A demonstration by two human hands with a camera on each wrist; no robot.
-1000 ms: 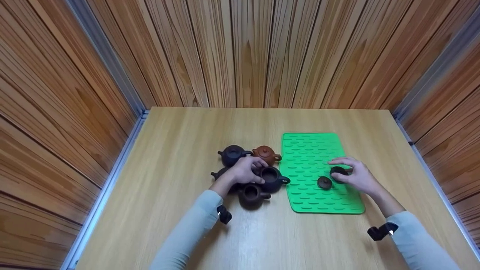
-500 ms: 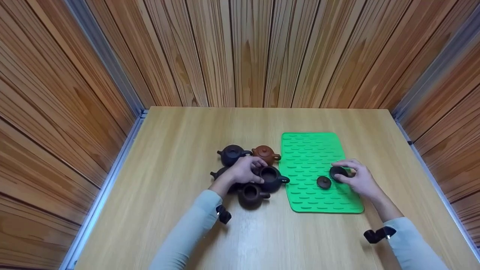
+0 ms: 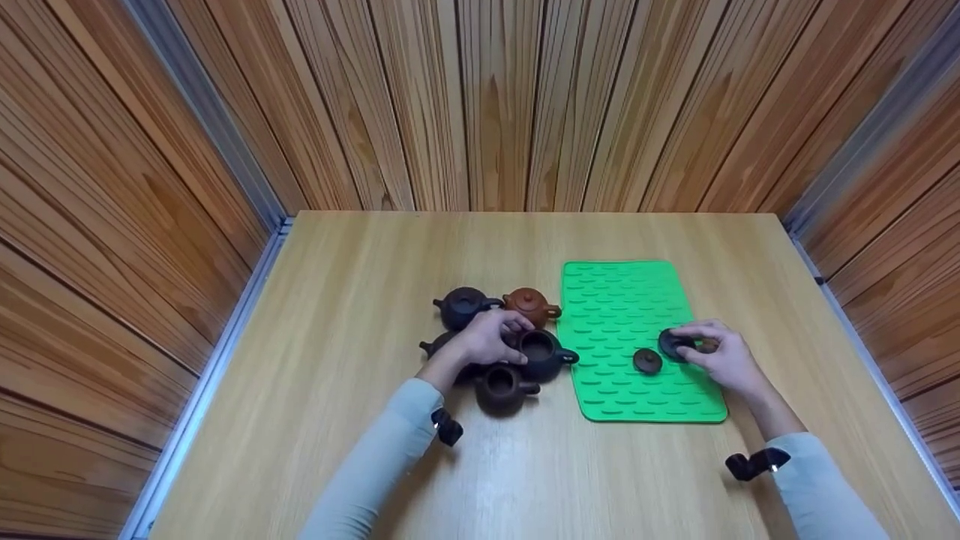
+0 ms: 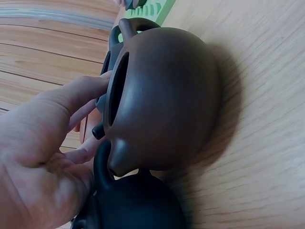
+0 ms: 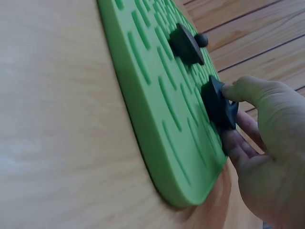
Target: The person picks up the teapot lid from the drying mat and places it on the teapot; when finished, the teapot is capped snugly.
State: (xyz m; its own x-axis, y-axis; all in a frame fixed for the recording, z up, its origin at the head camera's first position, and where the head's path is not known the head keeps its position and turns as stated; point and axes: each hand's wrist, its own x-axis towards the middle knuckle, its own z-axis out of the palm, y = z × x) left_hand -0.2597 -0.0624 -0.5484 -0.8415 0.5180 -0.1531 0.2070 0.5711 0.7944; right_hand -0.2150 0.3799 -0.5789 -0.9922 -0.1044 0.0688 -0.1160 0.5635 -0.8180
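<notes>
My left hand [image 3: 491, 340] reaches over the cluster and holds the left side of a lidless black teapot [image 3: 553, 369], thumb and fingers spread around its spout side. Nearer me, a lidless dark brown teapot [image 3: 498, 402] stands upright; it fills the middle of the left wrist view and hides part of the fingers. On the green mat, my right hand [image 3: 724, 356] pinches a black teapot lid [image 5: 219, 102] at its edge, seemingly resting on the mat. Beside it lies a dark brown teapot lid [image 3: 647, 361], knob up.
A lidded reddish-brown teapot [image 3: 528, 306] and a dark teapot [image 3: 462, 308] stand behind my left hand. Another black teapot [image 4: 138, 205] sits partly under that hand's wrist. The ribbed green mat [image 3: 615, 300] lies right of the teapots. Wooden panels [image 3: 495, 105] enclose the table [image 3: 360, 285].
My right fingertips have drawn back slightly to the right, so more of the black lid shows. The lid barely moved. My left hand and the teapots stay in place; the view tilts slightly.
</notes>
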